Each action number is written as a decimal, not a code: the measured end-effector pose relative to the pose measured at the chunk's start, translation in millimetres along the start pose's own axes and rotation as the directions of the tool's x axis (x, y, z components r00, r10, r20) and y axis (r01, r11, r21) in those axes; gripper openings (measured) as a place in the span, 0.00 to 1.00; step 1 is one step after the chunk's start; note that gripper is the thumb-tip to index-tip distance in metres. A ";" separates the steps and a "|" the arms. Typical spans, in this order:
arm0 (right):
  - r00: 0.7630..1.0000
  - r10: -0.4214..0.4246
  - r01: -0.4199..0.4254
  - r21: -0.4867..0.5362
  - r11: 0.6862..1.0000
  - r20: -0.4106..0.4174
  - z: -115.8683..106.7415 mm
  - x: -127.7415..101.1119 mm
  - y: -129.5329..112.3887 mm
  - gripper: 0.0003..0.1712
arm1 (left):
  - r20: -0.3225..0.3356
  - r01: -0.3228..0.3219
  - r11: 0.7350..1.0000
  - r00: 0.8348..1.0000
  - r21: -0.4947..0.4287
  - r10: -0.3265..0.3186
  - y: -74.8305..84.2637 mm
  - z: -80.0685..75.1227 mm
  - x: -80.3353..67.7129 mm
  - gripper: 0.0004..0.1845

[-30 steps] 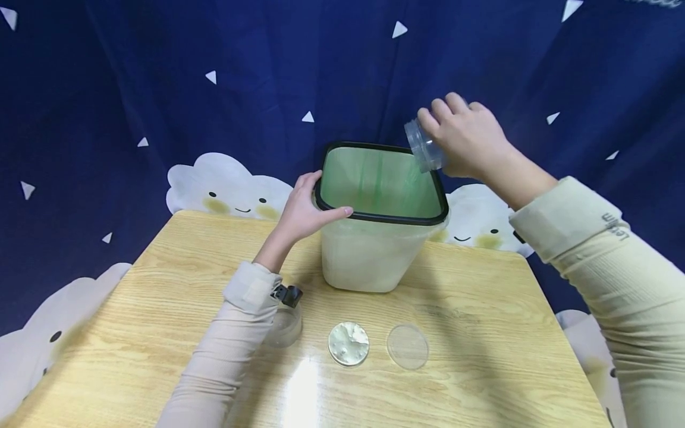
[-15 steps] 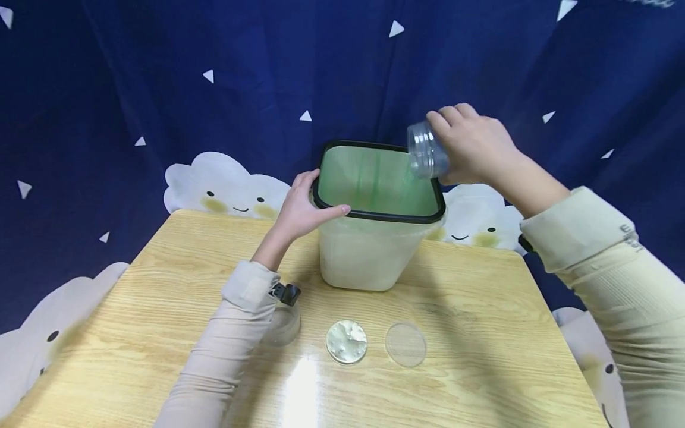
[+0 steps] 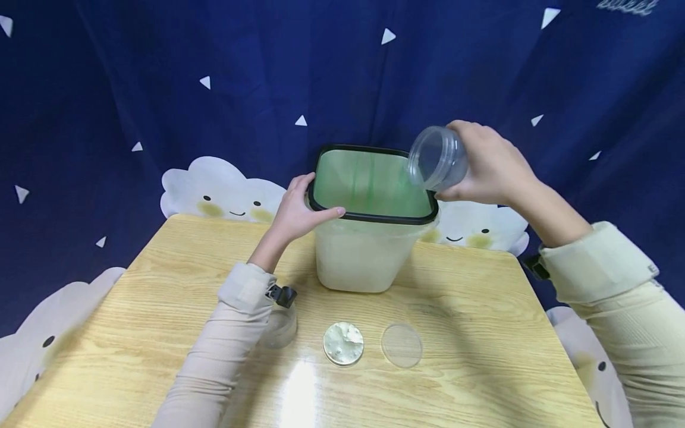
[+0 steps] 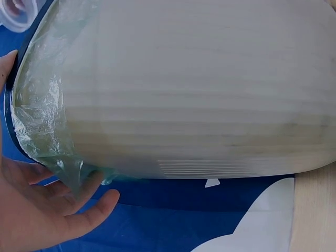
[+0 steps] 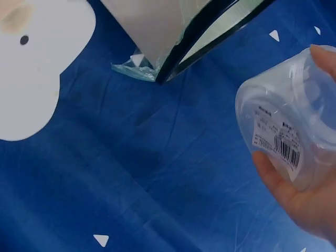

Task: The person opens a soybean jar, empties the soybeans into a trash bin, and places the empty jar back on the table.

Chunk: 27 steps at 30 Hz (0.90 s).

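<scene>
A white bin (image 3: pixel 364 255) with a black rim and a green liner stands at the back of the wooden table (image 3: pixel 160 285). My left hand (image 3: pixel 299 208) grips its near-left rim, thumb over the edge; the left wrist view shows the bin wall (image 4: pixel 199 89) and the hand (image 4: pixel 42 210) under the liner's edge. My right hand (image 3: pixel 489 163) holds a clear plastic jar (image 3: pixel 436 157) on its side above the bin's right rim, mouth facing me. In the right wrist view the jar (image 5: pixel 289 131) shows a barcode label, with the bin's corner (image 5: pixel 173 58) beside it.
On the table in front of the bin lie a round lid with white lumps (image 3: pixel 343 343) and a clear round lid (image 3: pixel 401 345). A clear cup (image 3: pixel 280 327) sits half hidden under my left forearm. A dark blue curtain (image 3: pixel 160 89) with clouds hangs behind.
My right hand has come down and toward me, turning the jar from mouth-down over the bin to lying level with its mouth toward me. The left hand has kept its hold.
</scene>
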State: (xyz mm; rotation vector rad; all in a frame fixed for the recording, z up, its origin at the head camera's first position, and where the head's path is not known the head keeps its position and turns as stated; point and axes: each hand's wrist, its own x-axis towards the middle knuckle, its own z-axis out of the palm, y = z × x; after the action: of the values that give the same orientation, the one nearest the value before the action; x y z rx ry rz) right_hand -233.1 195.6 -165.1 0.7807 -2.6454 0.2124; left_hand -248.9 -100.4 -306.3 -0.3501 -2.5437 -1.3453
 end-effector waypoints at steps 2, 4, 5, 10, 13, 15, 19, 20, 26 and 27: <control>1.000 0.015 -0.014 0.045 0.999 -0.023 -0.6 -6.3 1.7 0.51 | -0.001 -0.007 1.000 1.000 -0.002 0.007 -0.5 0.2 0.7 0.52; 0.999 0.029 -0.026 0.075 0.997 -0.041 -0.5 -12.0 3.0 0.53 | -0.002 -0.009 1.000 1.000 -0.002 0.009 -1.2 0.0 1.3 0.51; 0.998 0.037 -0.033 0.083 0.996 -0.046 0.1 -14.6 3.6 0.54 | -0.003 -0.008 1.000 1.000 -0.002 0.008 -1.6 -0.2 1.6 0.51; 0.995 0.071 -0.064 0.099 0.993 -0.070 5.2 -25.4 7.4 0.56 | -0.014 -0.004 1.000 1.000 -0.001 0.004 -4.1 -1.9 2.6 0.51; 0.994 0.078 -0.070 0.094 0.993 -0.083 9.6 -33.1 10.8 0.56 | -0.015 -0.005 1.000 1.000 -0.003 0.005 -5.3 -2.3 2.7 0.51; 0.993 0.083 -0.075 0.091 0.993 -0.087 13.1 -38.9 12.9 0.55 | -0.016 -0.004 1.000 1.000 -0.003 0.004 -5.9 -2.3 2.5 0.51; 0.991 0.099 -0.091 0.093 0.991 -0.092 19.3 -52.3 17.4 0.54 | -0.021 -0.003 1.000 1.000 -0.002 0.003 -6.6 -2.5 2.3 0.51; 0.990 0.103 -0.094 0.098 0.991 -0.094 20.6 -55.6 18.4 0.54 | -0.021 -0.004 1.000 1.000 -0.003 0.004 -6.5 -2.6 2.3 0.51; 0.986 0.118 -0.104 0.120 0.987 -0.119 25.6 -72.0 22.5 0.55 | -0.023 -0.011 1.000 1.000 -0.004 0.010 -5.0 -2.8 2.0 0.50; 0.985 0.119 -0.105 0.121 0.987 -0.122 26.5 -74.3 22.9 0.55 | -0.024 -0.010 1.000 1.000 -0.004 0.010 -4.6 -2.9 1.9 0.50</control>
State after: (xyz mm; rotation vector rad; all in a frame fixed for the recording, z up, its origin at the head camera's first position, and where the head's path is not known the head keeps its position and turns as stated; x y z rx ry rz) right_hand -196.2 244.8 -219.5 0.6305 -2.5742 0.4332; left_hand -251.9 -105.1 -307.6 -0.3452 -2.5167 -1.3431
